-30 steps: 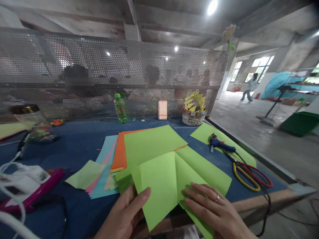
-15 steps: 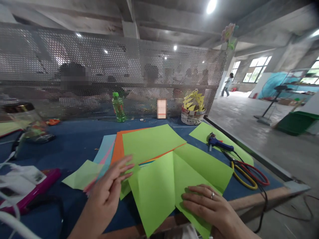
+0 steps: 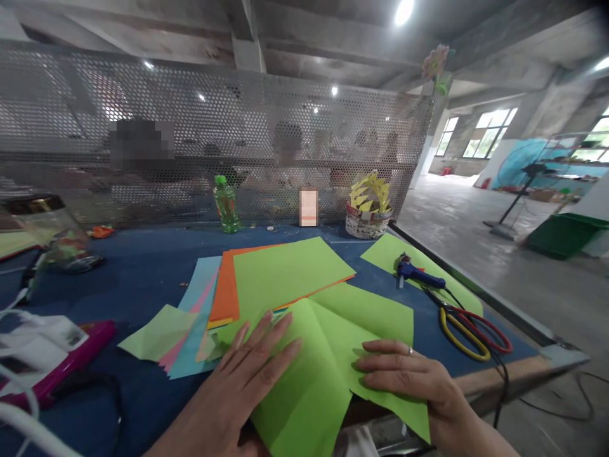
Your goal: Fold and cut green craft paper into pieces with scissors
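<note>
A creased green sheet [image 3: 309, 374] lies at the table's front edge, its near corners hanging over. My left hand [image 3: 252, 362] rests on its left part with the fingers spread. On the right part my right hand [image 3: 404, 371], with a ring on one finger, presses with its fingers stretched out; its thumb is hidden. Behind is a stack of coloured paper, a flat green sheet [image 3: 285, 273] on top and an orange sheet [image 3: 226, 289] under it. Light blue paper [image 3: 202, 285] and a pale green piece [image 3: 162, 333] lie to the left.
Scissors [image 3: 464, 333] and a blue glue gun [image 3: 419, 273] lie at the right. A green bottle [image 3: 227, 206] and a white basket [image 3: 368, 222] stand by the mesh screen [image 3: 190, 127]. A magenta object [image 3: 61, 368] and cables lie left.
My left hand has moved right and down onto the creased green sheet. The sheet has turned and shifted, and my right hand has moved slightly right with it. The distant walking person is gone from view.
</note>
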A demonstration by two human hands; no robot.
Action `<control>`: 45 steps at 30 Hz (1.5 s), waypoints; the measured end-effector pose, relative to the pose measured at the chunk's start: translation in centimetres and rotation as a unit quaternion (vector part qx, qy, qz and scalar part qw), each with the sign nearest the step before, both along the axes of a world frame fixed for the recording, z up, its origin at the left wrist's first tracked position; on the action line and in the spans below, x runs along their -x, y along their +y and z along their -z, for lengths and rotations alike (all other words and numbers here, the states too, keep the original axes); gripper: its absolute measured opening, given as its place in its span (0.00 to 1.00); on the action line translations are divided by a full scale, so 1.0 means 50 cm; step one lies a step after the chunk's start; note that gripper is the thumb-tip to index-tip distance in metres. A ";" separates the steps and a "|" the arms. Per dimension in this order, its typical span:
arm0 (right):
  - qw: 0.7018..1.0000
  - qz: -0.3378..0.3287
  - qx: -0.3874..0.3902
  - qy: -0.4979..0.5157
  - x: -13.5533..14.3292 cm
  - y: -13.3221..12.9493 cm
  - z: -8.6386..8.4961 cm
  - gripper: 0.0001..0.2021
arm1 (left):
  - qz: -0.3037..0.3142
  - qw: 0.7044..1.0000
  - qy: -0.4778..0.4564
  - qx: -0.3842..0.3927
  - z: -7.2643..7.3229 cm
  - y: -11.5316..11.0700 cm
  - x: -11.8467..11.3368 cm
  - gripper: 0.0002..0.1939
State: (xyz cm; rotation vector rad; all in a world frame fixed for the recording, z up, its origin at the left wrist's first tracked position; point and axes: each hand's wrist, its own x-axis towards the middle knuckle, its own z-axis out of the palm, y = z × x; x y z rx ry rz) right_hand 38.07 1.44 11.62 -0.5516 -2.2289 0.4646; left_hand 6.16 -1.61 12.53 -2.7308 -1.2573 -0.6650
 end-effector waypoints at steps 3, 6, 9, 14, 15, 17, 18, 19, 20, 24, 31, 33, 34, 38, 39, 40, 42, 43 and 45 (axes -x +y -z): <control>0.999 -0.006 -0.023 -0.029 -0.008 0.011 0.009 0.13 | 0.002 0.998 -0.004 -0.055 0.014 0.018 0.016 0.36; 0.990 0.045 -0.068 -0.118 -0.027 0.022 0.027 0.15 | 0.007 0.995 -0.015 -0.101 0.027 0.026 0.038 0.33; 0.959 0.135 -0.092 -0.230 -0.035 0.011 0.031 0.26 | 0.015 0.994 -0.014 -0.103 0.039 0.016 0.034 0.31; 0.956 0.181 -0.056 -0.222 0.006 -0.051 0.004 0.37 | 0.023 0.999 -0.034 -0.031 0.064 -0.001 -0.006 0.28; 0.963 0.178 -0.047 -0.199 0.017 -0.058 0.002 0.39 | 0.021 0.999 -0.046 -0.016 0.068 0.000 -0.012 0.27; 0.970 0.175 -0.021 -0.166 0.035 -0.061 0.006 0.41 | 0.021 0.998 -0.065 0.010 0.072 0.006 -0.017 0.26; 0.973 0.169 -0.011 -0.154 0.040 -0.057 0.012 0.42 | 0.022 0.997 -0.072 0.018 0.073 0.010 -0.019 0.24; 0.976 0.161 -0.003 -0.146 0.041 -0.051 0.019 0.45 | 0.019 0.996 -0.079 0.025 0.074 0.014 -0.019 0.22; 0.979 0.151 0.001 -0.134 0.040 -0.045 0.026 0.48 | 0.012 0.996 -0.086 0.030 0.073 0.018 -0.019 0.20; 0.990 0.116 0.014 -0.078 0.024 -0.043 0.043 0.55 | -0.042 0.989 -0.126 0.062 0.072 0.027 -0.027 0.10; 0.958 0.267 0.099 -0.032 0.049 -0.049 0.049 0.34 | -0.091 0.985 -0.141 -0.028 0.068 0.038 -0.060 0.08; 0.949 0.287 0.128 -0.025 0.059 -0.028 0.050 0.28 | -0.110 0.985 -0.123 -0.048 0.068 0.045 -0.071 0.10; 0.947 0.287 0.145 -0.023 0.062 -0.016 0.049 0.27 | -0.128 0.984 -0.111 -0.052 0.068 0.049 -0.076 0.11; 0.940 0.274 0.203 -0.032 0.064 0.018 0.043 0.31 | -0.201 0.978 -0.053 0.003 0.069 0.060 -0.092 0.14; 0.937 0.273 0.212 -0.039 0.063 0.022 0.041 0.32 | -0.216 0.975 -0.047 0.032 0.068 0.062 -0.094 0.14; 0.935 0.274 0.222 -0.046 0.062 0.023 0.040 0.33 | -0.230 0.970 -0.050 0.060 0.067 0.063 -0.096 0.15; 0.930 0.273 0.239 -0.053 0.061 0.022 0.037 0.35 | -0.250 0.959 -0.074 0.113 0.062 0.066 -0.096 0.18; 0.929 0.270 0.246 -0.052 0.060 0.021 0.036 0.35 | -0.253 0.954 -0.086 0.137 0.060 0.067 -0.096 0.19; 0.928 0.263 0.258 -0.048 0.059 0.018 0.034 0.35 | -0.250 0.947 -0.102 0.173 0.056 0.070 -0.094 0.20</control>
